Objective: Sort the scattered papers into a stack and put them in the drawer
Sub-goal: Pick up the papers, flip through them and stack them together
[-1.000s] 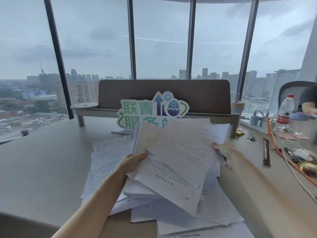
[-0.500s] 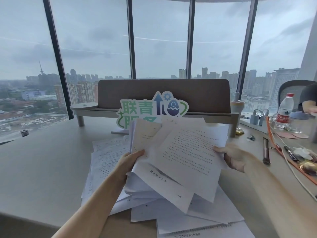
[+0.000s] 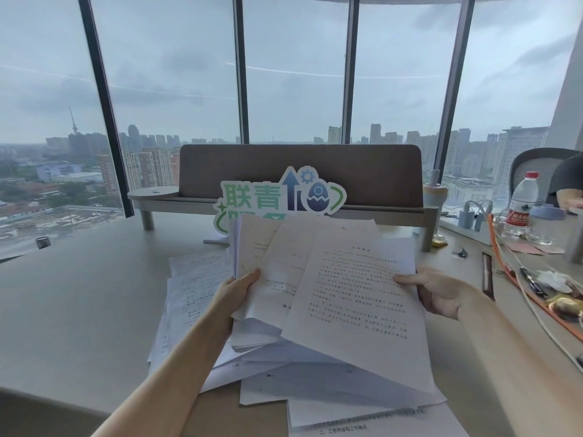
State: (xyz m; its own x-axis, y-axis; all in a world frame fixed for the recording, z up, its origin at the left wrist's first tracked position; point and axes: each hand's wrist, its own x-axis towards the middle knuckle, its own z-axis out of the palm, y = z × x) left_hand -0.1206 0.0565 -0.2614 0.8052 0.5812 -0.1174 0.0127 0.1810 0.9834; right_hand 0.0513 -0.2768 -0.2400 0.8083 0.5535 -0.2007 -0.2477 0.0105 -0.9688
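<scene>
Flat grey daylight pours in through the big windows (image 3: 293,74) ahead, overcast sky, no hard glare, so the desk (image 3: 79,294) sits evenly lit with only soft shadows under the papers (image 3: 331,294). Wide-angle bend is strong here, window frames leaning and the desk edge curving at the corners. Printed text is soft, the right edge smears, the skyline is hazy

High-rise office — desk (image 3: 79,310) with divider screen (image 3: 299,171), printed papers (image 3: 353,298), skyline beyond tall windows (image 3: 176,74).
</scene>
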